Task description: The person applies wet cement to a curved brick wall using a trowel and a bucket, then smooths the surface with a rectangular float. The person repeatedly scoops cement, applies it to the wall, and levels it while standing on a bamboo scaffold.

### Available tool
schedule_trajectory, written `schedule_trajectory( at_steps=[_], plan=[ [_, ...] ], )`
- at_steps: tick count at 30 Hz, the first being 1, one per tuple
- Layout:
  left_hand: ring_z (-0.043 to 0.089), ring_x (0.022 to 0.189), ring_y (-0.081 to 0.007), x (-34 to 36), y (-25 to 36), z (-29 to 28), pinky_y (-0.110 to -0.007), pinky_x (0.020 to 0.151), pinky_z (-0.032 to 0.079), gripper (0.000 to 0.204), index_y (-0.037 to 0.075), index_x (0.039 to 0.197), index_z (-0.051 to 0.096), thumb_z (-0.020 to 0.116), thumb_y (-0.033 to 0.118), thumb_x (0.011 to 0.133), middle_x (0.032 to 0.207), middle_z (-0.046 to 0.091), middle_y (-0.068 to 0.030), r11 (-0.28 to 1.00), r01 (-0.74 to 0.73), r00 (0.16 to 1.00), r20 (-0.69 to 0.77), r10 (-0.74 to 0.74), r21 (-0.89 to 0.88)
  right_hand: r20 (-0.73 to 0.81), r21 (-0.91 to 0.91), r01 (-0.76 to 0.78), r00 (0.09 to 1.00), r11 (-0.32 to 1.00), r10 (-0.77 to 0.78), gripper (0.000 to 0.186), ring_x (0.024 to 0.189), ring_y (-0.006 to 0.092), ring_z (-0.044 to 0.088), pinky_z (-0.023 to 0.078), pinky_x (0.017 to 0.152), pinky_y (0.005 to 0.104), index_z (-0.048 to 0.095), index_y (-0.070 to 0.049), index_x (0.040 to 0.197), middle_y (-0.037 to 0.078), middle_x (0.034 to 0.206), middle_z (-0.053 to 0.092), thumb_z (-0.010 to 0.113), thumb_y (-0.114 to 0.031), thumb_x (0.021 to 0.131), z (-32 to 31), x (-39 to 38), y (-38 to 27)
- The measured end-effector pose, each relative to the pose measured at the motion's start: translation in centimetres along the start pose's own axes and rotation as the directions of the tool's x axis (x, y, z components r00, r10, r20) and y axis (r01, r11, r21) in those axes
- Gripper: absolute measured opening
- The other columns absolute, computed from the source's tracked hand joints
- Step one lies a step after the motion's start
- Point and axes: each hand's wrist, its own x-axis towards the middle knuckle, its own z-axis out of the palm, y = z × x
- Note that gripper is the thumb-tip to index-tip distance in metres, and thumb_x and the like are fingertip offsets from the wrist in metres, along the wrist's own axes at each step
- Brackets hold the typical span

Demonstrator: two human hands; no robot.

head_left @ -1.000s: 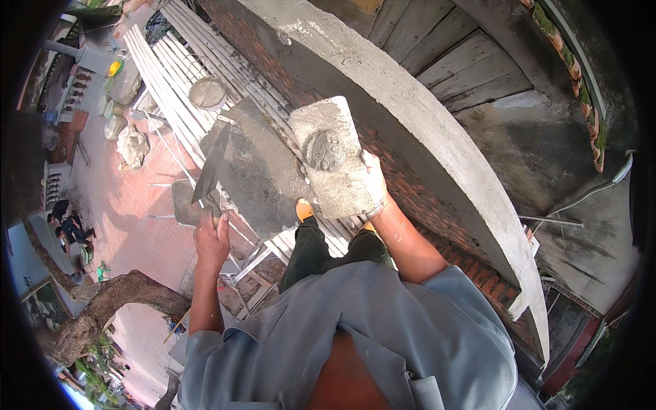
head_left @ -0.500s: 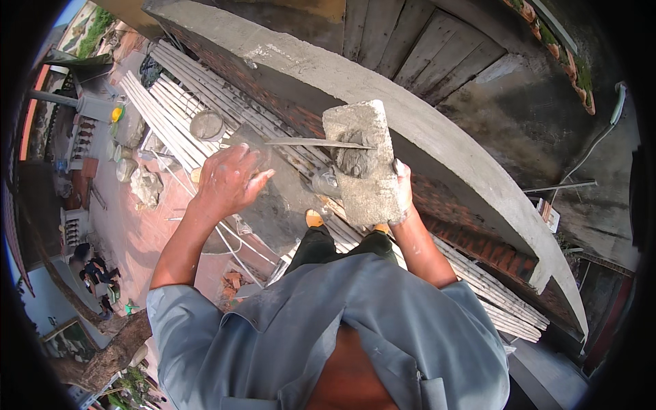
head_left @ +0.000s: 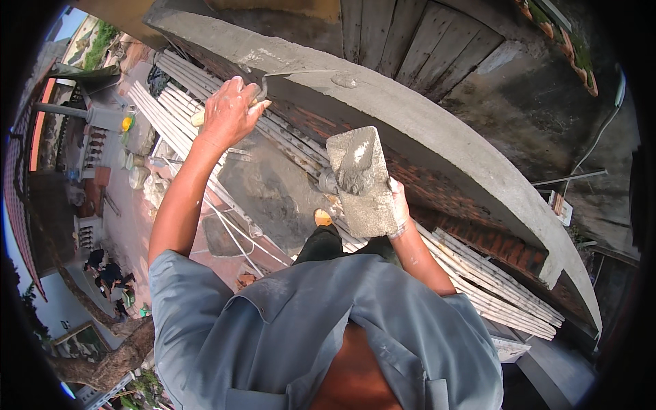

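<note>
My left hand is closed round the handle of a trowel, its palm side hidden. The trowel's thin blade reaches out to the right at the top of a curved, mortar-coated wall. At the blade's tip a small lump of wet mortar sits on the wall's top. Lower and to the right, my right hand grips a rectangular plasterer's hawk by its right edge; most of the fingers are hidden beneath. A heap of grey mortar lies on the hawk, with a scooped mark in it.
Long pale poles lie along the wall's foot and on the left. A grey bucket stands beneath the hawk. White bent rods lie on the ground. People are far left, near a tree trunk.
My left hand has moved up and away with the trowel, from the hawk's mortar to the wall's top. A mortar lump now shows there. The hawk has dropped slightly lower.
</note>
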Motion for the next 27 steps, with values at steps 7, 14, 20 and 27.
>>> schedule_trajectory(
  at_steps=[7, 14, 20, 27],
  plan=[
    [0.069, 0.096, -0.0494, -1.9, 5.0, -2.1, -0.058, 0.084, 0.053, 0.036, -0.004, 0.112, 0.061, 0.056, 0.031, 0.105, 0.096, 0.07, -0.0311, 0.914, 0.288, 0.926, 0.327, -0.19, -0.285, -0.03, 0.087, 0.065, 0.998, 0.994, -0.062, 0.068, 0.123, 0.0384, 0.065, 0.052, 0.108, 0.0528, 0.057, -0.001, 0.143, 0.02, 0.139, 0.065, 0.065, -0.04, 0.088, -4.0, -2.3, -1.5],
    [0.067, 0.095, -0.0508, 1.6, 7.5, 1.0, -0.059, 0.086, 0.051, 0.041, -0.005, 0.107, 0.064, 0.051, 0.034, 0.107, 0.092, 0.07, -0.0298, 0.937, 0.214, 0.898, 0.432, -0.078, -0.275, -0.045, 0.135, 0.062, 0.997, 0.989, -0.057, 0.074, 0.125, 0.038, 0.063, 0.051, 0.109, 0.0525, 0.057, -0.003, 0.144, 0.02, 0.141, 0.063, 0.067, -0.045, 0.085, -4.4, -3.3, -1.6],
    [0.068, 0.102, -0.0496, 2.9, 2.7, 3.7, -0.057, 0.091, 0.052, 0.047, -0.007, 0.108, 0.068, 0.05, 0.036, 0.107, 0.102, 0.071, -0.0321, 0.946, 0.262, 0.881, 0.448, -0.154, -0.19, -0.066, 0.128, 0.091, 0.994, 0.988, -0.083, 0.071, 0.121, 0.0367, 0.065, 0.053, 0.106, 0.0514, 0.059, 0.0, 0.141, 0.019, 0.136, 0.067, 0.072, -0.043, 0.086, -3.6, -3.4, -1.0],
    [0.067, 0.101, -0.0517, 4.0, -5.2, 6.5, -0.055, 0.091, 0.052, 0.05, -0.011, 0.108, 0.068, 0.053, 0.036, 0.105, 0.099, 0.069, -0.0369, 0.932, 0.301, 0.881, 0.433, -0.191, -0.2, -0.073, 0.122, 0.122, 0.991, 0.985, -0.114, 0.073, 0.116, 0.0367, 0.068, 0.055, 0.103, 0.0495, 0.062, 0.001, 0.137, 0.019, 0.131, 0.069, 0.077, -0.043, 0.08, -2.9, -3.4, -0.8]
  ],
)
